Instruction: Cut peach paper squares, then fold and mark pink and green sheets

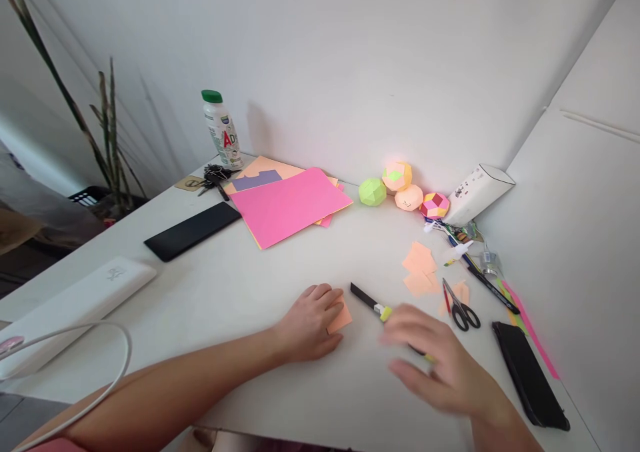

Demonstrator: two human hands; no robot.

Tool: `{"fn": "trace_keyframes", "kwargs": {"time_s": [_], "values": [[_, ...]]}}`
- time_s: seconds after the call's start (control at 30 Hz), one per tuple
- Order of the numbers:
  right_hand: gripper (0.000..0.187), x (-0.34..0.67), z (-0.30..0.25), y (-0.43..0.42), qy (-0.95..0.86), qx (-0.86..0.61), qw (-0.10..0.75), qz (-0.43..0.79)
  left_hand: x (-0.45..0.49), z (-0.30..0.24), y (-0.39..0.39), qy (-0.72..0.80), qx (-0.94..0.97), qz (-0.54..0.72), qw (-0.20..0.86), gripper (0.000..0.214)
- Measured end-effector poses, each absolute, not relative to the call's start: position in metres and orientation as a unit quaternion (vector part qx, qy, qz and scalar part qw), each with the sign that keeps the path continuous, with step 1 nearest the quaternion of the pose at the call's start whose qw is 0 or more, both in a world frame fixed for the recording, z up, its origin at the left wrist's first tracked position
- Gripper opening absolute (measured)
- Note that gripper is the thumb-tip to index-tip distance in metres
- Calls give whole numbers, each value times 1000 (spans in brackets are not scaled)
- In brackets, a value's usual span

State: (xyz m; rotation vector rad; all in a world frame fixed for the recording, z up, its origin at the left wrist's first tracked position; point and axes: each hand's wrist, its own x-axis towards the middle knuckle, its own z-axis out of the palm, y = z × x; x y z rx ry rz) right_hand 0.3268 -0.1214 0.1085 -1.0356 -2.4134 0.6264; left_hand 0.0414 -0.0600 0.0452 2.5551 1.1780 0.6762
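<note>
My left hand rests on the table, its fingers bent over a small peach paper piece that partly shows between thumb and fingers. To its right lies a utility knife with a dark blade and a yellow-green part, angled across the table. My right hand, blurred by motion, hovers over the handle end of that knife with thumb and fingers apart. It covers part of the handle. Loose peach paper pieces lie beyond the right hand, near black-handled scissors.
Pink paper sheets lie toward the wall beside a black flat case. A bottle, folded paper balls and a white container stand at the back. A black pouch is at right, a white device at left.
</note>
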Motion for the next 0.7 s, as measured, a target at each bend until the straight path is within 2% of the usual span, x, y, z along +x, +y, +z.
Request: {"fn": "trace_keyframes", "kwargs": {"time_s": [0.1,0.13,0.2,0.33,0.5,0.7], "values": [[37,296,116,-55,-870,-473,65,120,40,49,-58,396,882,217,134,40],[44,292,115,-44,-868,-484,30,108,39,49,-57,393,884,212,139,41],[44,291,109,-35,-865,-489,-5,110,38,51,-55,388,886,208,145,42],[33,306,105,-38,-879,-446,9,169,37,52,-53,382,888,208,148,42],[35,311,118,-41,-892,-386,4,236,36,53,-53,375,891,211,145,38],[38,311,124,-46,-889,-389,-38,239,36,52,-53,370,895,210,132,36]]}}
